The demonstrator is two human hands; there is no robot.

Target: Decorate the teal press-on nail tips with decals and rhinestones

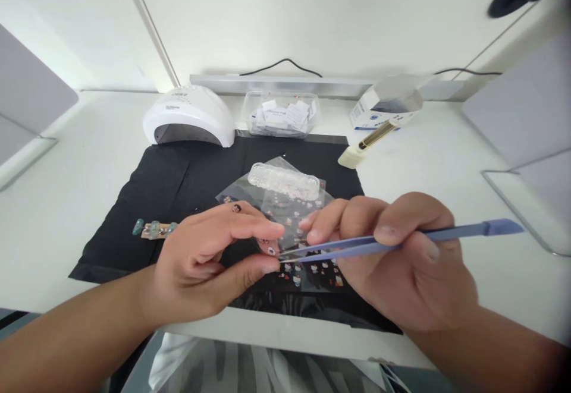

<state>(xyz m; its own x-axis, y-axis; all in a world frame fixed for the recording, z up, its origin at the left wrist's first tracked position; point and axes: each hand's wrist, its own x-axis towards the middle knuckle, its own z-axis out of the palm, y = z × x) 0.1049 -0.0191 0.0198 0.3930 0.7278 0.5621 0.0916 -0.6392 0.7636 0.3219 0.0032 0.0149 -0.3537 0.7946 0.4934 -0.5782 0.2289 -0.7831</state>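
Observation:
Between the thumb and index finger of my left hand (pixel 223 256) sits a small pinkish false nail (pixel 270 250) with tiny decorations on it. My right hand (pixel 405 256) pinches a pair of blue-purple tweezers (pixel 357 247), whose metal tips point left and meet the edge of the nail; whether they hold anything is too small to tell. Under both hands lie clear sheets of small cartoon cat stickers (pixel 297 268). Just beyond, a clear oblong case (pixel 283 181) rests on the sheets. A small dark sticker or mark shows on my left hand.
A black mat (pixel 156 185) covers the middle of the white table (pixel 446 161). Along the back stand a white nail lamp (pixel 190 107), a plastic tub of paper packets (pixel 281 116) and an opened box (pixel 388 107). A gold-capped bottle (pixel 366 144) is at right, decorated nails (pixel 154 229) at left.

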